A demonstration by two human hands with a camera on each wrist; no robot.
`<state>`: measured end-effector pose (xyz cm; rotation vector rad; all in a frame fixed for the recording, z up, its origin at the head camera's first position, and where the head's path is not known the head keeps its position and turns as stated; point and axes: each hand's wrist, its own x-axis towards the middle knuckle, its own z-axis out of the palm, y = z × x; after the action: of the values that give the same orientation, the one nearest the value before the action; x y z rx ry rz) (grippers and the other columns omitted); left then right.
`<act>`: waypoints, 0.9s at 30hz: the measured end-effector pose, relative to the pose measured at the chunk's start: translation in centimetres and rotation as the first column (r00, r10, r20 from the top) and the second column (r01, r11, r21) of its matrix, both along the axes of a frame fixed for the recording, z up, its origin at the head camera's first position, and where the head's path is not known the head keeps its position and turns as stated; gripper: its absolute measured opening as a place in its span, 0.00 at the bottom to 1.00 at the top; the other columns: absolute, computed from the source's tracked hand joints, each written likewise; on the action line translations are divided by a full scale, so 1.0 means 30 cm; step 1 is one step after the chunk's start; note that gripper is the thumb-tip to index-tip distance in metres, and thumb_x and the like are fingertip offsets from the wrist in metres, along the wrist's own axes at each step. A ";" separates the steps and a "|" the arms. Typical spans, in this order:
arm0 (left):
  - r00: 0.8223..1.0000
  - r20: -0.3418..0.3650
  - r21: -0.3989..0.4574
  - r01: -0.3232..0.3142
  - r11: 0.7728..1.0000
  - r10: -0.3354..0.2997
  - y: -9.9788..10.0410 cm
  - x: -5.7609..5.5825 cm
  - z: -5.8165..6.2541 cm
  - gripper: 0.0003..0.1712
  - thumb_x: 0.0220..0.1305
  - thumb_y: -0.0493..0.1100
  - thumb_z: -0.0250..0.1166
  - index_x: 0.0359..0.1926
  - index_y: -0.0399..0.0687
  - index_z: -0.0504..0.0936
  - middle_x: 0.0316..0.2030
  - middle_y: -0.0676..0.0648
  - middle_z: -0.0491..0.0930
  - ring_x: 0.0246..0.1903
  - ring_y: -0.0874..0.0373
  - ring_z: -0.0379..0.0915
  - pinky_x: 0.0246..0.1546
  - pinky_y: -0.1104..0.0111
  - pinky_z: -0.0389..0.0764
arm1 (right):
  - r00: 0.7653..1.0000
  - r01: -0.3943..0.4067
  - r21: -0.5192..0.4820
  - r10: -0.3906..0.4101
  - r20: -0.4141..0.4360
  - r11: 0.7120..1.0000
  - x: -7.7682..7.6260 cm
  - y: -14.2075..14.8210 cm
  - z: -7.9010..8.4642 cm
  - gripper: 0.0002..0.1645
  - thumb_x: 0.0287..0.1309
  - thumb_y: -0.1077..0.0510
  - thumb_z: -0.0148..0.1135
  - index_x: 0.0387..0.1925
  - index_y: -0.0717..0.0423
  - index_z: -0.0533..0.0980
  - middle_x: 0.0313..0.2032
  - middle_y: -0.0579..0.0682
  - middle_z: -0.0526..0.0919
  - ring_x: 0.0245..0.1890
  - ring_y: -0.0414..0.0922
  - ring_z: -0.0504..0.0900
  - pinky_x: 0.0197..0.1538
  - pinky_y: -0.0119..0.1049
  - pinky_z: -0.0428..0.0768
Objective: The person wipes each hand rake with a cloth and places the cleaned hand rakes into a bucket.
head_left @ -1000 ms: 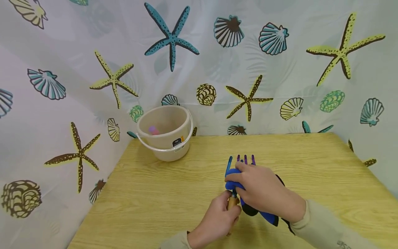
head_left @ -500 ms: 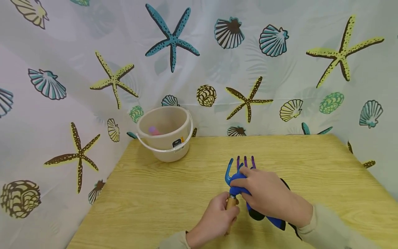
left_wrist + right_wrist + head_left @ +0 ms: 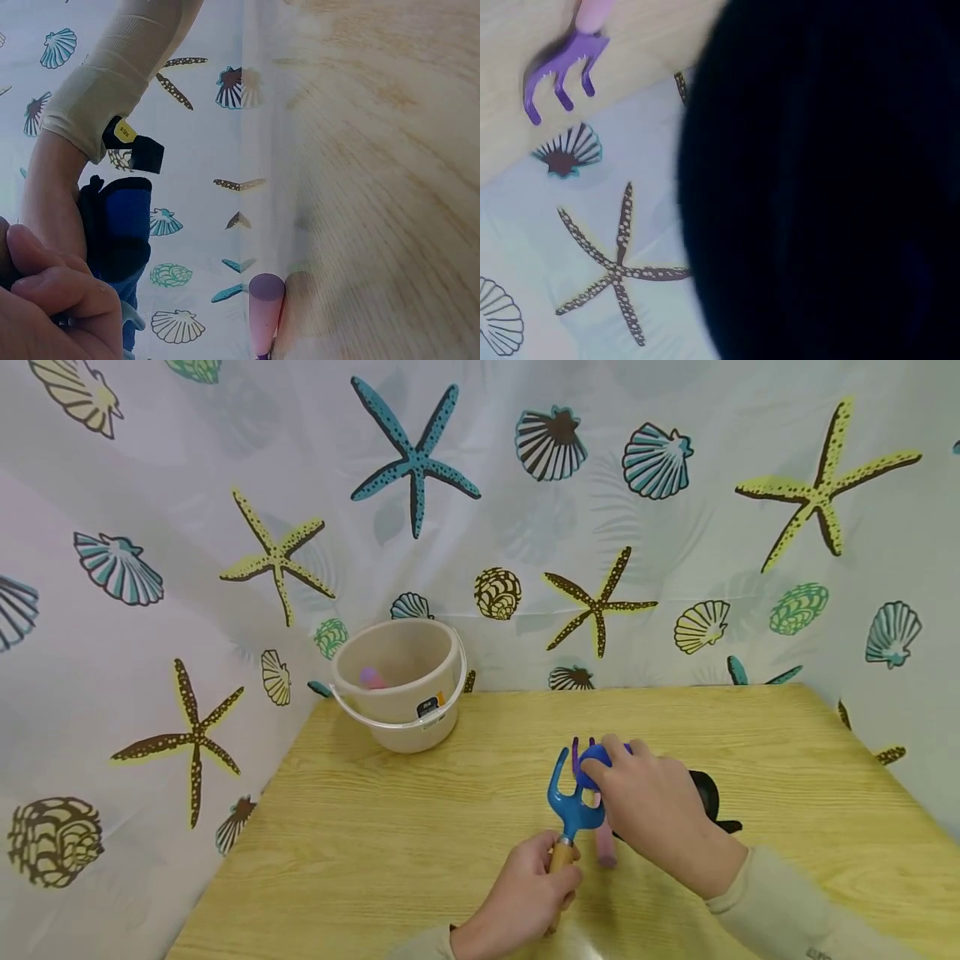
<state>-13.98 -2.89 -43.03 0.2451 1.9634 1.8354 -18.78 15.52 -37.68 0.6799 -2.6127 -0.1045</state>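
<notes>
My left hand (image 3: 525, 881) grips the wooden handle of a blue garden hand fork (image 3: 576, 814), its tines pointing away from me. My right hand (image 3: 656, 806) pinches a soft blue and black cloth, glove-like in shape (image 3: 594, 767), at the fork's right-hand tines and hides them. The fork's left tine and base show bare. In the left wrist view the cloth (image 3: 127, 217) hangs below my right forearm. Beyond the fork, a purple hand rake (image 3: 566, 64) with a pink handle (image 3: 605, 847) lies on the table, partly covered by my right hand in the head view.
A beige bucket (image 3: 378, 703) with a white bail handle stands at the table's back left, with purple and pink items (image 3: 370, 677) inside. A white curtain (image 3: 480, 535) printed with shells and starfish surrounds the wooden table (image 3: 360, 827). Something dark fills most of the right wrist view.
My right hand has shifted the cloth up and right, off the fork's base to its right tines. The pink handle has come into sight. My left hand has barely moved.
</notes>
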 end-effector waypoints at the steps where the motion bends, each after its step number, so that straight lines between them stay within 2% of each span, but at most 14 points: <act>1: 1.000 0.001 -0.002 -0.001 1.000 0.001 0.000 -0.001 0.000 0.09 0.66 0.40 0.58 0.45 0.43 0.74 0.20 0.51 0.71 0.15 0.61 0.60 0.12 0.74 0.64 | 1.000 -0.002 -0.006 0.002 -0.013 1.000 0.003 -0.002 0.000 0.21 0.47 0.54 0.79 0.46 0.48 0.85 0.43 0.56 0.82 0.37 0.55 0.85 0.18 0.40 0.81; 3: 1.000 -0.010 -0.002 0.002 1.000 -0.002 -0.001 -0.002 0.000 0.09 0.66 0.40 0.58 0.46 0.43 0.74 0.20 0.51 0.72 0.15 0.61 0.61 0.12 0.74 0.64 | 1.000 -0.010 -0.050 0.011 0.013 0.999 0.011 -0.007 0.006 0.21 0.49 0.54 0.77 0.47 0.48 0.85 0.46 0.57 0.83 0.39 0.56 0.86 0.20 0.42 0.82; 5: 1.000 -0.025 0.002 0.006 1.000 -0.006 0.000 -0.004 -0.001 0.09 0.66 0.39 0.58 0.45 0.43 0.74 0.21 0.51 0.73 0.16 0.61 0.62 0.13 0.73 0.65 | 0.996 -0.028 -0.120 0.039 0.083 0.992 0.019 -0.013 0.019 0.19 0.53 0.54 0.74 0.49 0.45 0.85 0.49 0.59 0.84 0.41 0.56 0.87 0.22 0.40 0.83; 8: 0.999 -0.048 -0.006 0.008 1.000 -0.008 0.000 -0.006 -0.001 0.09 0.64 0.38 0.59 0.45 0.42 0.75 0.22 0.51 0.74 0.16 0.61 0.63 0.14 0.73 0.66 | 0.973 -0.052 -0.212 0.097 0.208 0.976 0.030 -0.025 0.041 0.18 0.57 0.55 0.70 0.51 0.42 0.84 0.52 0.58 0.84 0.41 0.52 0.88 0.25 0.37 0.82; 10: 0.998 -0.061 -0.016 0.005 1.000 -0.006 0.001 -0.007 0.002 0.09 0.63 0.38 0.59 0.45 0.42 0.75 0.24 0.51 0.76 0.17 0.61 0.64 0.16 0.72 0.67 | 0.960 -0.057 -0.235 0.118 0.253 0.970 0.033 -0.034 0.053 0.19 0.59 0.55 0.68 0.52 0.40 0.84 0.52 0.57 0.84 0.41 0.50 0.87 0.26 0.36 0.82; 16: 0.999 -0.030 -0.022 0.010 1.000 -0.011 0.006 -0.004 0.010 0.11 0.63 0.39 0.60 0.47 0.43 0.76 0.25 0.51 0.75 0.20 0.61 0.66 0.20 0.72 0.69 | 0.977 -0.045 -0.159 0.077 0.197 0.986 0.018 -0.057 0.060 0.19 0.58 0.54 0.69 0.53 0.41 0.84 0.50 0.58 0.83 0.38 0.50 0.87 0.22 0.37 0.80; 18: 1.000 -0.012 -0.019 0.011 1.000 -0.012 0.006 -0.001 0.009 0.10 0.64 0.39 0.59 0.46 0.43 0.76 0.24 0.51 0.73 0.18 0.61 0.65 0.18 0.72 0.67 | 0.974 -0.055 -0.137 0.083 0.209 0.989 0.016 -0.061 0.062 0.19 0.58 0.54 0.69 0.52 0.43 0.84 0.50 0.58 0.84 0.36 0.50 0.87 0.22 0.37 0.80; 22: 1.000 -0.023 -0.014 0.007 1.000 -0.007 0.003 0.003 0.004 0.09 0.65 0.39 0.58 0.45 0.41 0.75 0.22 0.52 0.73 0.17 0.61 0.63 0.16 0.72 0.65 | 0.938 -0.071 -0.131 0.110 0.329 0.989 0.031 -0.063 0.079 0.19 0.60 0.53 0.69 0.53 0.42 0.84 0.57 0.60 0.82 0.41 0.52 0.88 0.31 0.43 0.86; 25: 0.999 -0.049 -0.014 -0.016 1.000 0.016 -0.002 0.001 0.000 0.10 0.65 0.39 0.57 0.45 0.40 0.75 0.23 0.52 0.72 0.18 0.61 0.63 0.16 0.73 0.66 | 0.909 -0.065 -0.131 0.113 0.401 0.989 0.047 -0.056 0.092 0.19 0.60 0.54 0.68 0.53 0.42 0.84 0.57 0.59 0.81 0.36 0.49 0.87 0.30 0.42 0.84; 27: 0.998 -0.057 -0.012 -0.038 0.999 0.037 -0.005 -0.001 0.000 0.10 0.65 0.39 0.57 0.45 0.41 0.75 0.23 0.52 0.72 0.19 0.61 0.64 0.17 0.73 0.66 | 0.900 -0.057 -0.122 0.104 0.423 0.991 0.058 -0.045 0.097 0.19 0.58 0.55 0.69 0.52 0.41 0.85 0.56 0.57 0.82 0.34 0.47 0.86 0.29 0.40 0.83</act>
<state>-14.02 -3.05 -43.03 0.2614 2.0308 1.8575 -17.04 14.17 -34.77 0.8527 -2.9727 0.2367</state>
